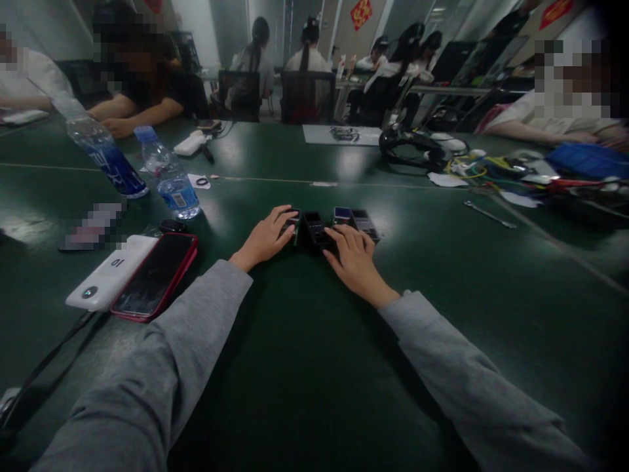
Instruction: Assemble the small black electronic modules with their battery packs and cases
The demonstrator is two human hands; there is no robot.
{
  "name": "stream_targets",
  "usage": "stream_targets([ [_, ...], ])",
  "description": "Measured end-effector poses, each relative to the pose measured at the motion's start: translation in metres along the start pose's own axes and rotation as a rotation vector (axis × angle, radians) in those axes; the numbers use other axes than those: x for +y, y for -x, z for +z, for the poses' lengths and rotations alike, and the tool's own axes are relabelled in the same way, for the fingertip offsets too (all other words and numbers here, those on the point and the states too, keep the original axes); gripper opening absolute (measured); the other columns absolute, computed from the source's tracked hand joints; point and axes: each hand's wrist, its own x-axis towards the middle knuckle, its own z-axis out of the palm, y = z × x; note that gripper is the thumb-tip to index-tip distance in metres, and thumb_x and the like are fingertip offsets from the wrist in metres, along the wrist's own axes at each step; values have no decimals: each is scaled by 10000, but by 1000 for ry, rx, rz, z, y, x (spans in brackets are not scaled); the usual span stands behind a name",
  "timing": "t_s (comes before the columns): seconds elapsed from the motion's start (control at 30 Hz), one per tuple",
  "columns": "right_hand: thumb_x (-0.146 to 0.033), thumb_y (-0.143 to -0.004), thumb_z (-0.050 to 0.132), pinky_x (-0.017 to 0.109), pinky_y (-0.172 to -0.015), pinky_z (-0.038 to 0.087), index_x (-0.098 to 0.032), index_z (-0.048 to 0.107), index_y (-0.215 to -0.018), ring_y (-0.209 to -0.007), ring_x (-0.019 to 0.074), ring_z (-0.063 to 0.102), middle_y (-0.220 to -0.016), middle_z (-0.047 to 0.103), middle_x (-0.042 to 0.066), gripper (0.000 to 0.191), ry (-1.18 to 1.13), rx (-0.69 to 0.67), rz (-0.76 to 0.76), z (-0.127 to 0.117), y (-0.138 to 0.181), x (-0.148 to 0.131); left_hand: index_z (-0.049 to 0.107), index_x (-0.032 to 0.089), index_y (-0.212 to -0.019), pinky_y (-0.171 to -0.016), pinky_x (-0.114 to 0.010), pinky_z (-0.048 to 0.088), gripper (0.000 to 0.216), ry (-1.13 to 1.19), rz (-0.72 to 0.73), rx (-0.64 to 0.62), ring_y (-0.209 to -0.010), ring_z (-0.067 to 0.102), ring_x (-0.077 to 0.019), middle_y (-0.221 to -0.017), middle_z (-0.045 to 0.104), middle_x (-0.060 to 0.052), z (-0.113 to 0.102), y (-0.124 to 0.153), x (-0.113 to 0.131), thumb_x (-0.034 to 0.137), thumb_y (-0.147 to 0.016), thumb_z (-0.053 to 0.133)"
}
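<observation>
My left hand (265,237) is curled round a small green circuit board with a screen (295,215), its fingers on the board's top and side. Just right of it lies a small black handheld device (314,228) with a dark screen and buttons. My right hand (358,263) rests with fingers spread over the near end of a second screened board (343,214) and beside a black casing (365,221). Its index finger and thumb reach towards the black device. The fingers partly cover both boards and the casing.
On the left are a red-cased phone (154,275), a white power bank (112,272) and two plastic bottles, the nearer one a water bottle (171,177). A wrench (490,215) and tangled cables (479,164) lie on the right. People sit round the green table (304,367).
</observation>
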Motion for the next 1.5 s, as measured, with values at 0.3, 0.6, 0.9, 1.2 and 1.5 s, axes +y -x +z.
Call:
stream_targets([
  [0.3,-355,-1008,381,509,-1132,200,-222,361,-1452,-1388,289,342,-1447,440,137,464,7,8,-4,2,-1,0,428,238,-1412,-994,-450,530,473,-6,-2,-6,-1301,521,-266,-1513,397,-109,-1,0,1,472,-1021,299],
  [0.6,-354,-1008,382,516,-1133,200,-228,352,-1459,-1389,293,347,-1450,442,139,469,0,17,-8,1,0,0,425,244,-1415,-1002,-458,525,478,-3,-6,-5,-1307,517,-269,-1517,392,-108,-1,0,1,483,-1020,297],
  [0.9,-358,-1009,392,510,-1143,201,-227,345,-1462,-1397,286,337,-1461,428,131,474,10,-6,4,1,0,0,426,249,-1414,-1000,-467,525,482,-2,-3,-4,-1299,524,-276,-1519,389,-110,0,0,0,491,-1019,291],
  [1.2,-354,-1006,389,502,-1138,201,-229,358,-1451,-1385,285,348,-1442,445,132,463,12,8,1,0,-1,-1,425,248,-1410,-994,-464,531,477,2,0,-5,-1291,532,-272,-1516,395,-111,0,0,0,487,-1018,298],
  [1.5,-349,-1005,389,509,-1135,200,-233,348,-1461,-1385,294,345,-1448,437,133,472,7,4,1,0,0,-1,436,251,-1406,-1004,-461,526,470,0,-1,-2,-1307,516,-272,-1509,400,-105,0,0,1,480,-1018,300],
])
